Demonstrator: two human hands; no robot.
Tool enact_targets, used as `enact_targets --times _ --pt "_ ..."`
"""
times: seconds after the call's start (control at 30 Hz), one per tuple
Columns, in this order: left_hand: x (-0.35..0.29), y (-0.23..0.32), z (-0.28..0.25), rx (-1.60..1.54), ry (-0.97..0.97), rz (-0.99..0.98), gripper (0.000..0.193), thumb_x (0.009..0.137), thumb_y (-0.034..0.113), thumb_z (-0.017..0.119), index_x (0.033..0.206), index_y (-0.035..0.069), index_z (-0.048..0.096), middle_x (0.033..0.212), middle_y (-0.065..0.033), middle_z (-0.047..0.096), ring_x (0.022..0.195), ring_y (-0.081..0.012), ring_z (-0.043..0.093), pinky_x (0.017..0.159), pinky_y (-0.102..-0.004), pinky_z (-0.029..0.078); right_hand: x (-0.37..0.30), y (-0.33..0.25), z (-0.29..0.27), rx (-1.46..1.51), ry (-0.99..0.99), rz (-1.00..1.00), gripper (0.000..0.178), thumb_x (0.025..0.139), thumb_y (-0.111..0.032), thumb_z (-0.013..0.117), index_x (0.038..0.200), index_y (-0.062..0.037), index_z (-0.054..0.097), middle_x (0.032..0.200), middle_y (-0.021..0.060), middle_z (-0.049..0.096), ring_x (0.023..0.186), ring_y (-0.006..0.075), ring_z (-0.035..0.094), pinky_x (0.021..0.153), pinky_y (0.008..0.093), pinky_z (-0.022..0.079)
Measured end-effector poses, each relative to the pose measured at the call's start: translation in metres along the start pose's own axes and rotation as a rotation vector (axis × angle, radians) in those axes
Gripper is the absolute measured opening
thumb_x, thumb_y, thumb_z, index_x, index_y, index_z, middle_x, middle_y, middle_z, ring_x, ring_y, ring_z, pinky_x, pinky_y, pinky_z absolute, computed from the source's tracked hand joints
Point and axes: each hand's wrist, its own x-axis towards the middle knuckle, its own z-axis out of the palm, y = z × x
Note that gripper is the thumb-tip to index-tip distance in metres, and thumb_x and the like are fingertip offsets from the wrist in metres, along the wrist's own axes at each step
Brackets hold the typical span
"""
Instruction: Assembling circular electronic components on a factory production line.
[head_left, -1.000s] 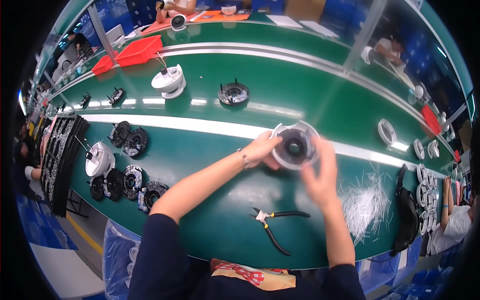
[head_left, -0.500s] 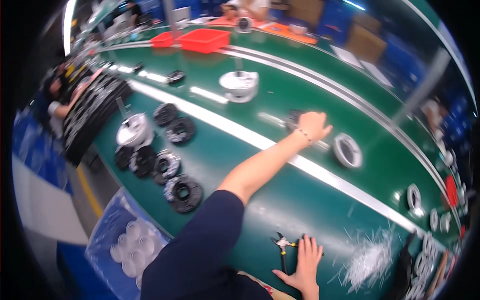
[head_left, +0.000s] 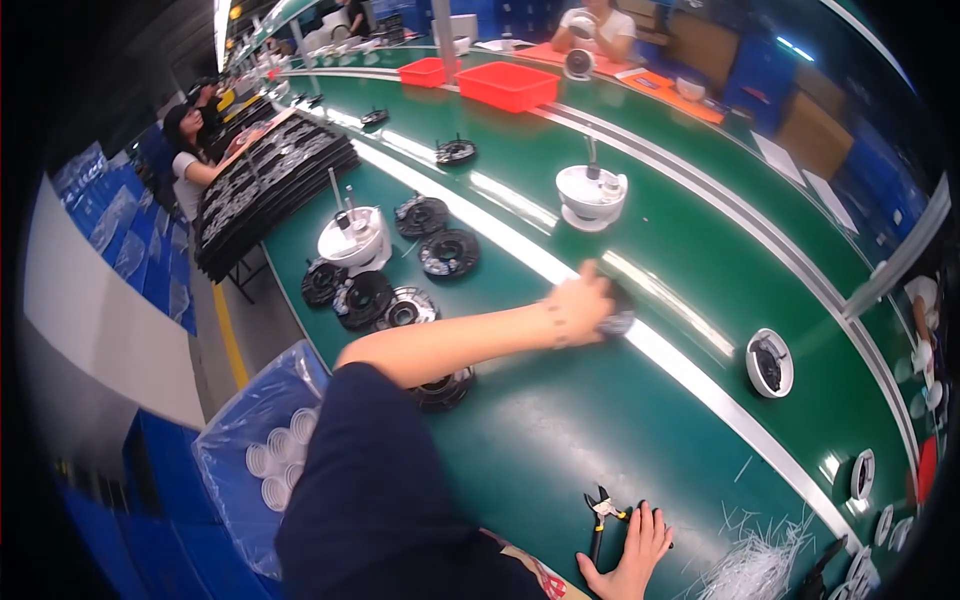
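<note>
My left hand (head_left: pixel 580 308) reaches across the bench and is closed around a dark round part (head_left: pixel 618 310), blurred by motion, over the white rail (head_left: pixel 540 258). My right hand (head_left: pixel 635 560) lies flat on the bench at the lower middle, fingers spread. Its fingers cover part of one handle of the side cutters (head_left: pixel 600 510), which have black-and-yellow grips and lie with jaws apart. Left of my forearm are several black ring-shaped parts (head_left: pixel 449 254) with wires and a white round housing (head_left: pixel 352 240) with upright rods. My left forearm partly hides one ring part (head_left: pixel 445 390).
On the green belt stand a white housing with a rod (head_left: pixel 590 200) and a white cup-shaped shell (head_left: pixel 769 363) with something black inside. Clear thin strips (head_left: pixel 755 565) lie heaped at lower right. A lined box (head_left: pixel 250 430) holds clear round pieces. Red bins (head_left: pixel 508 88) and co-workers are farther off.
My left hand has come back from over the belt to the white rail, carrying the dark part. The view has shifted left. My right hand still rests by the side cutters.
</note>
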Motion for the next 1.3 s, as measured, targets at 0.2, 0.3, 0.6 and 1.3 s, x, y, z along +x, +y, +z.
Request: enact_targets --times 0.2,0.3,0.6,1.3 --pt "-0.066 -0.031 -0.019 0.097 -0.19 -0.13 0.068 0.06 0.054 0.066 0.102 0.002 0.054 0.12 -0.0184 0.041 0.118 -0.0443 0.028 0.084 -0.048 0.041 0.001 -0.016 -0.038 -0.07 -0.102 0.185 0.093 0.054 -0.037 0.072 0.129 -0.0015 0.028 0.13 0.0203 0.03 0.119 0.0414 0.025 0.098 0.052 0.019" --pt "-0.031 -0.054 -0.042 -0.121 -0.155 -0.095 0.077 0.059 0.063 0.062 0.099 -0.002 0.052 0.104 -0.0214 0.051 0.102 -0.0382 0.047 0.085 -0.0398 0.041 -0.011 -0.002 -0.037 -0.033 -0.144 0.217 0.087 0.053 -0.033 0.072 0.125 -0.0018 0.035 0.122 0.0201 0.037 0.112 0.0401 0.033 0.095 0.0478 0.026" --pt "0.142 -0.169 0.051 -1.162 0.391 -0.783 0.029 0.072 0.015 0.053 0.095 -0.003 0.053 0.097 -0.0214 0.057 0.085 -0.0317 0.059 0.068 -0.0385 0.051 -0.026 -0.006 -0.035 0.383 0.15 0.318 0.062 0.055 -0.016 0.071 0.11 -0.0012 0.048 0.099 0.0195 0.055 0.09 0.0327 0.054 0.074 0.0438 0.044" --pt "-0.115 0.094 -0.016 -1.624 -0.585 -0.228 0.067 0.082 0.001 0.045 0.134 0.017 0.007 0.13 -0.0153 0.025 0.114 -0.0312 0.039 0.081 -0.0374 0.049 0.065 0.013 -0.119 -0.197 0.332 0.018 0.06 0.049 -0.006 0.065 0.109 -0.0046 0.054 0.086 0.0111 0.052 0.08 0.0272 0.049 0.072 0.0344 0.039"
